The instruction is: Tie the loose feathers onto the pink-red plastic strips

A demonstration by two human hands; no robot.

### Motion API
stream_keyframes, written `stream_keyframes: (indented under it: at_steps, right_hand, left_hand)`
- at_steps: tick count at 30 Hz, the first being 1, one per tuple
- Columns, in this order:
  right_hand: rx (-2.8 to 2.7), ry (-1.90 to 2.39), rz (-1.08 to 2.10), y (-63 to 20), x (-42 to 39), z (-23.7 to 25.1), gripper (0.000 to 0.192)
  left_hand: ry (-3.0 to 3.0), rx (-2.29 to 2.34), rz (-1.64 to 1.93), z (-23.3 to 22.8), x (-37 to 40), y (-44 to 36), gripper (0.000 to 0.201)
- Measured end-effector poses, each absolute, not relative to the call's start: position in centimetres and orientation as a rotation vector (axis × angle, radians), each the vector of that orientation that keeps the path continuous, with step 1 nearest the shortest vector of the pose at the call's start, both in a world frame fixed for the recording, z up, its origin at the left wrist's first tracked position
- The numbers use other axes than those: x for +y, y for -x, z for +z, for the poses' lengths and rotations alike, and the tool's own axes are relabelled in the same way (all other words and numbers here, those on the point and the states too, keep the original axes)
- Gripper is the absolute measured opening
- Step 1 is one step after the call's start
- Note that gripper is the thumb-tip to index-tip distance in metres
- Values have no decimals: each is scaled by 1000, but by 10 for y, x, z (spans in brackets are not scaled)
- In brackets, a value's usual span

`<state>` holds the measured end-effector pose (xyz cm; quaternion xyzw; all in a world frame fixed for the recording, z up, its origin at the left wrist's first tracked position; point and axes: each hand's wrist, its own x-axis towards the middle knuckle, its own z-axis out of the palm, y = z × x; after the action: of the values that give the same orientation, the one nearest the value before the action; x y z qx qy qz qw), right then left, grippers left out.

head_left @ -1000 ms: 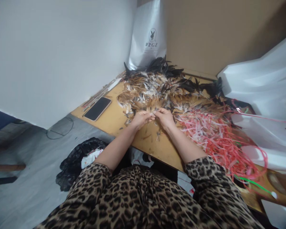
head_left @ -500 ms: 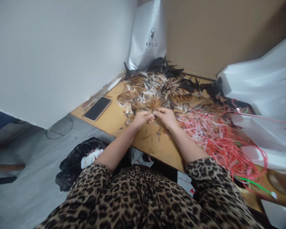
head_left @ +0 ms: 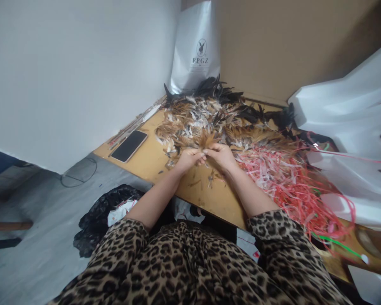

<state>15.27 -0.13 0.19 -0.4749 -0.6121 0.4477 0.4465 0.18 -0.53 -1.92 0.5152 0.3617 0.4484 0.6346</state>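
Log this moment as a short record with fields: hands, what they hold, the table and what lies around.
left hand: left hand, fingers pinched on the small feather bundle
right hand: right hand, pinching the same bundle, fingertips meeting the left
grip: both shut on the bundle
table: wooden table, at its near edge
feathers: feather pile of brown, white and black, beyond the hands
strips: red and pink strips, to the right
phone: phone, face up, far left
bag: white bag, standing in the corner
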Motion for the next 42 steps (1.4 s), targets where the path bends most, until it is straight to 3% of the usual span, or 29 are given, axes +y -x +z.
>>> stream_keyframes:
  at_steps: [5, 20, 27, 30, 35, 42]
  right_hand:
    - [-1612, 1297, 861, -151, -5, 6, 28]
    - [-1724, 1238, 671, -152, -4, 8, 23]
    - [-1693, 1110, 782, -148, -6, 7, 30]
    - [-1901, 1067, 561, -147, -10, 11, 38]
    - [-2172, 1148, 105, -146, -13, 9, 35]
    - [-2172, 1297, -50, -143, -16, 6, 26]
  left_hand:
    - [-1308, 885, 1064, -19, -5, -4, 21]
    - [-1279, 917, 1029, -20, -7, -6, 19]
    - [-977, 772, 1052, -19, -4, 1, 27]
    - [-840, 656, 1094, -18, -2, 4, 26]
    - [-776, 594, 1063, -17, -3, 4, 23]
    - [-827, 596, 1044, -16, -6, 0, 23]
